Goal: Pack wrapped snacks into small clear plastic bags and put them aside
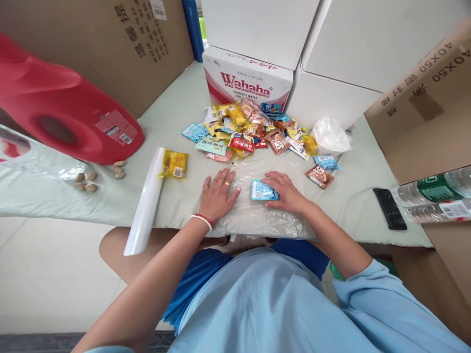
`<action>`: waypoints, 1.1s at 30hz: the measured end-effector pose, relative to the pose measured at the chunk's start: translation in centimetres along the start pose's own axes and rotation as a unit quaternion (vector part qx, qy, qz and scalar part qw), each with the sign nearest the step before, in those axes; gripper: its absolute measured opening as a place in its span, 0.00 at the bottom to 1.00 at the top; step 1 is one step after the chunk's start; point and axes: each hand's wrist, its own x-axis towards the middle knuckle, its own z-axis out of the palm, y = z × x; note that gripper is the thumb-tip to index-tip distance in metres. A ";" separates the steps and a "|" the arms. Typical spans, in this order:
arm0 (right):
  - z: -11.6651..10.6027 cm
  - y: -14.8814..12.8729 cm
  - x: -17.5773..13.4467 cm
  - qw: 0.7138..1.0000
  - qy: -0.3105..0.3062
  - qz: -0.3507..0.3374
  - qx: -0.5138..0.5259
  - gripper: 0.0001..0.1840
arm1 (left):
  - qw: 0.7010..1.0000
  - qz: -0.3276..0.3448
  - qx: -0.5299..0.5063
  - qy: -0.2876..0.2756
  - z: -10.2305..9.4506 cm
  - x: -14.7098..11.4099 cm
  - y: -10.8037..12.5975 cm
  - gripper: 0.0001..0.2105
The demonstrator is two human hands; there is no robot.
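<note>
A sheet of clear plastic film (253, 220) lies on the table in front of me, reaching its near edge. My left hand (218, 193) rests flat on the film's left side, fingers spread, holding nothing. On the right, my right hand (285, 191) has its fingers and thumb around one end of a small blue snack packet (260, 190), which lies on the film. Beyond both hands is a heap of wrapped snacks (243, 132) in yellow, red, brown and blue. A brown packet (319, 176) and a blue packet (327, 162) lie right of the film.
Left of the film lie a white plastic roll (145, 206) and a yellow packet (175, 164). Further left are several nuts (91, 187) and a large red jug (81, 113). A white bowl (331, 142), a phone (390, 208) and bottles (436, 189) stand or lie rightward. Boxes (250, 78) border the back.
</note>
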 end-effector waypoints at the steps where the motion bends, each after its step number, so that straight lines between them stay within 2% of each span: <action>1: -0.4 -0.3 -0.4 1.000 0.018 -0.004 0.007 0.42 | 1.000 -0.008 -0.013 0.011 -0.2 0.1 -0.2 0.31; 2: -1.0 -0.6 -0.9 0.999 0.040 -0.005 0.016 0.40 | 0.999 -0.014 -0.023 0.027 -0.5 0.1 -0.4 0.31; 4: -2.2 -1.4 -2.4 0.996 0.088 0.004 0.033 0.31 | 0.997 -0.007 -0.026 0.067 -1.4 -0.4 -0.6 0.31; 6: -3.3 -2.4 -4.7 0.991 0.120 0.029 0.049 0.20 | 0.995 0.041 -0.022 0.090 -2.5 -1.5 -0.6 0.28; 8: -3.7 -3.4 -7.4 0.989 0.124 0.052 0.063 0.14 | 0.989 0.129 -0.039 0.059 -3.4 -3.3 -0.6 0.24; 11: -2.6 -4.5 -11.4 0.990 0.090 0.064 0.082 0.13 | 0.966 0.238 -0.090 -0.043 -4.0 -6.3 -1.1 0.21; 14: -0.2 -4.9 -13.9 0.992 0.051 0.075 0.082 0.23 | 0.959 0.253 -0.096 -0.087 -3.5 -8.1 -2.1 0.19; 16: 1.0 -4.8 -14.5 0.992 0.051 0.083 0.079 0.18 | 0.959 0.242 -0.097 -0.108 -3.4 -8.3 -2.7 0.13; 18: 1.3 -4.5 -14.4 0.991 0.062 0.081 0.087 0.10 | 0.959 0.221 -0.120 -0.135 -3.6 -7.8 -3.0 0.11; 20: 0.7 -4.2 -13.6 0.990 0.057 0.069 0.107 0.11 | 0.957 0.185 -0.157 -0.159 -4.4 -6.8 -3.1 0.14; 23: -1.6 -3.5 -12.0 0.989 0.021 0.056 0.136 0.13 | 0.958 0.120 -0.197 -0.173 -6.0 -4.9 -2.9 0.17; 25: -3.3 -2.8 -10.7 0.989 0.011 0.058 0.135 0.15 | 0.961 0.093 -0.202 -0.163 -6.9 -3.3 -2.8 0.18; 28: -5.6 -1.4 -8.1 0.992 0.032 0.069 0.105 0.15 | 0.969 0.073 -0.196 -0.133 -7.6 -0.1 -2.8 0.20; 33: -7.2 1.5 -3.5 0.992 0.026 0.110 0.060 0.11 | 0.983 0.064 -0.138 -0.100 -6.4 4.8 -3.4 0.19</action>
